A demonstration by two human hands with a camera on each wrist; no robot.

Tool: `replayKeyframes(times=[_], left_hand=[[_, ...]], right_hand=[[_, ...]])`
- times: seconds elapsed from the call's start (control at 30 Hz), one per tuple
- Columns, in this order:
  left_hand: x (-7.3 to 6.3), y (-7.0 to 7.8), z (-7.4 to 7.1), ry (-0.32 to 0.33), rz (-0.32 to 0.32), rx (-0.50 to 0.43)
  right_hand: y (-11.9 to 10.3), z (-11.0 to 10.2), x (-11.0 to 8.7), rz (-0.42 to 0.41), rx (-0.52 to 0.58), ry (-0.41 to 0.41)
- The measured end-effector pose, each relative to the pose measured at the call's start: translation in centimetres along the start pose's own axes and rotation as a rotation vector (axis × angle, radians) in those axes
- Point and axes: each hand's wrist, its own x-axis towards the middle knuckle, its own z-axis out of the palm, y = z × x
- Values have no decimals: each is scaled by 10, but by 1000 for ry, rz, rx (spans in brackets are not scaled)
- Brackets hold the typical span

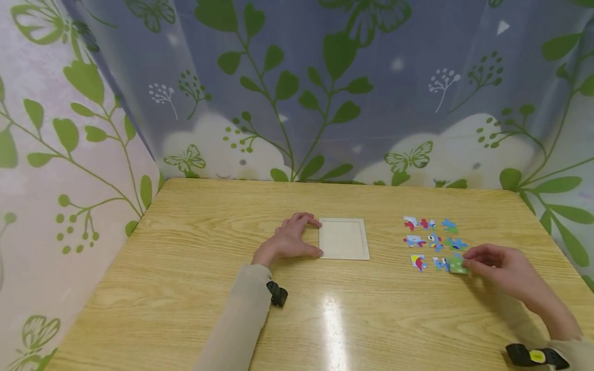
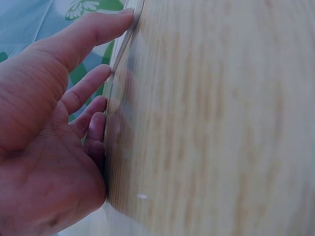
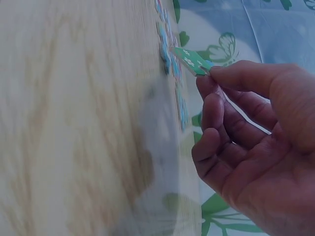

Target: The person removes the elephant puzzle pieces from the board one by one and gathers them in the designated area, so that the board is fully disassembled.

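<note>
A square wooden puzzle tray with a thin raised border lies flat on the table. At its left edge my left hand touches it, the thumb at the near corner and the index finger at the far one. My right hand pinches a green jigsaw piece with white flowers between thumb and index finger, tilted just above the tabletop. Left of that hand, loose jigsaw pieces lie in rough rows, among them a red and yellow piece and a blue and green piece.
The wooden table reaches back to a patterned curtain with leaves and butterflies. A black strap is on the left wrist and another strap on the right.
</note>
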Motion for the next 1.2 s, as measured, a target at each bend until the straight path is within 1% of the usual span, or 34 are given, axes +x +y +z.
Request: replayKeyframes(times=[0.13,0.33,0.6,0.8,1.03,1.2], left_hand=[[0,-1,0,4,1,-4],[0,-1,0,2,-2,-11],[0,-2,1,4,-6,-17],[0,-1,1,-3,-15,-15],[-1,-2,1,-1,-15,-8],[0,-1,1,0,-13,-9]], right_hand=[[3,-3,-1,38,-10,-9],[7,-7,-2,62,-15,-23],[14,-8,0,68,-11,-43],[17,-7,4,67,-26,-30],[20,-8,6,70,-30,-54],[22,-8,8,72,-41,-56]])
